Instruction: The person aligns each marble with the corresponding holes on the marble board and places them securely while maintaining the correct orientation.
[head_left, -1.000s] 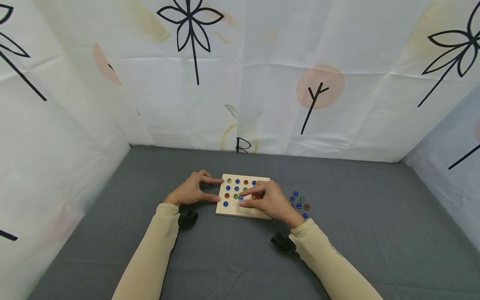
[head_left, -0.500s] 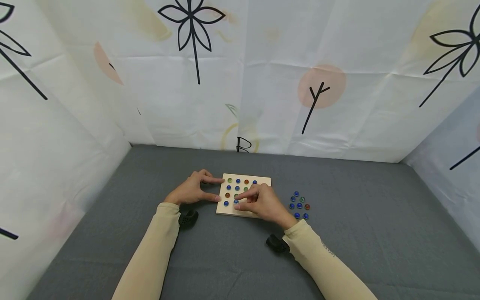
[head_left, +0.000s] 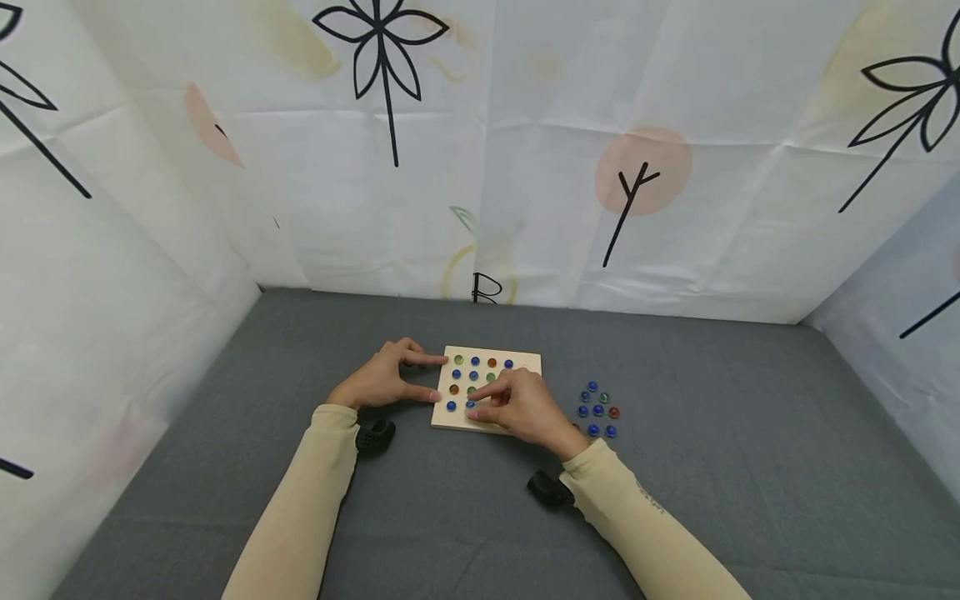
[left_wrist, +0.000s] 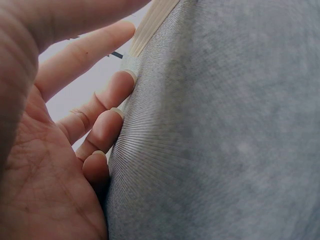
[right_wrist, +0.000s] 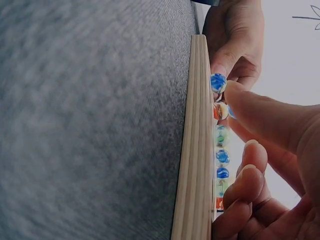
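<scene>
A pale wooden board (head_left: 491, 427) lies flat on the grey cloth, with rows of glass marbles in blue, green and orange set on it. At its left edge my left hand (head_left: 381, 377) touches the side with straight thumb and index finger. My right hand (head_left: 525, 410) reaches over the board from the right, its thumb and index finger pinching a blue marble (head_left: 470, 405) low over the front row. Beside it sits another blue marble (head_left: 451, 407) at the front left corner. In the right wrist view the thumb mostly hides the pinched marble. The right hand covers the board's right part.
To the right of the board lies a loose group of marbles, mostly blue, with a green marble (head_left: 604, 397) and an orange marble (head_left: 614, 412) among them. White printed fabric (head_left: 547, 208) stands behind the grey cloth (head_left: 712, 433) and along its sides.
My right hand has moved left and a little toward me with the blue marble, into the front row beside the corner marble. My left hand has stayed at the board's left edge.
</scene>
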